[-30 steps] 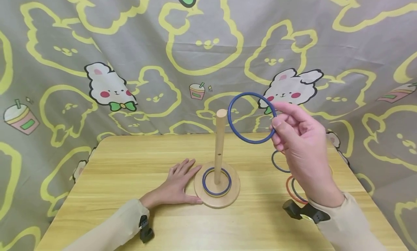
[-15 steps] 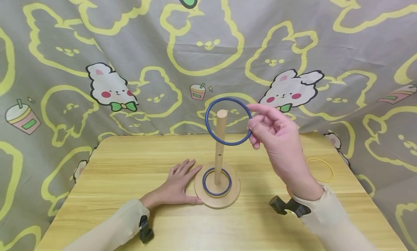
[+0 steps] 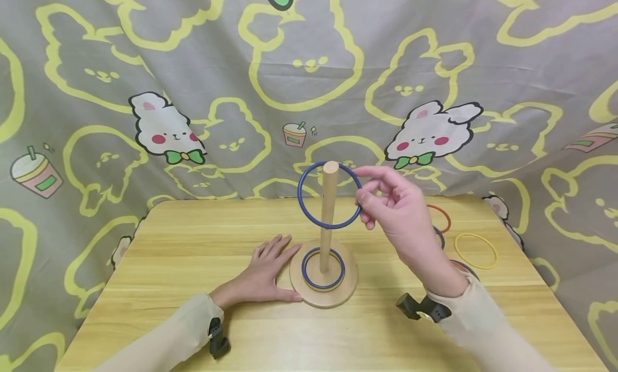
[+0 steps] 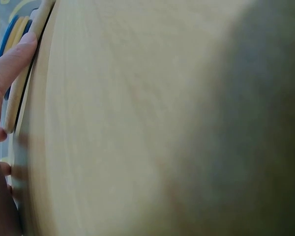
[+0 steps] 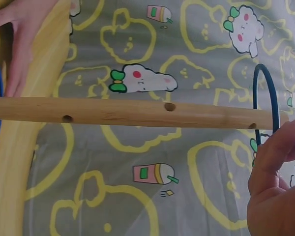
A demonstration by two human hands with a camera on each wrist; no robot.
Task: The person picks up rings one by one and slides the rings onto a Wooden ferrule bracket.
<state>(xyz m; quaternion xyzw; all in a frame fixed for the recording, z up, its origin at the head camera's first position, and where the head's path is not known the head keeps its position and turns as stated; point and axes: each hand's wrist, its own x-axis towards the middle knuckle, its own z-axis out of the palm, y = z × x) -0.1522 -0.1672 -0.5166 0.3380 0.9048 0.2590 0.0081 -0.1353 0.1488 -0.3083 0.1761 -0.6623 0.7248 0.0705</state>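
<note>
My right hand [image 3: 398,216] pinches a dark blue ring [image 3: 300,197] between thumb and fingers. The ring encircles the upper part of an upright wooden post [image 3: 326,243], as the right wrist view also shows with the ring [image 5: 275,98] around the post's end. At the post's foot, another blue ring [image 3: 303,268] lies over a yellow one on the round wooden base [image 3: 348,286]. Spread out flat on the table, my left hand [image 3: 260,272] touches the base's left edge. Its thumb [image 4: 14,61] presses against the base rim [image 4: 17,96] in the left wrist view.
On the right of the wooden table [image 3: 193,221] lie a yellow ring [image 3: 456,248], a red ring [image 3: 450,221] and other dark rings, partly behind my right arm. A patterned grey curtain [image 3: 217,66] hangs right behind the table.
My right hand has carried the blue ring left and then down, from beside the post to around its upper part. The left hand has stayed at the base.
</note>
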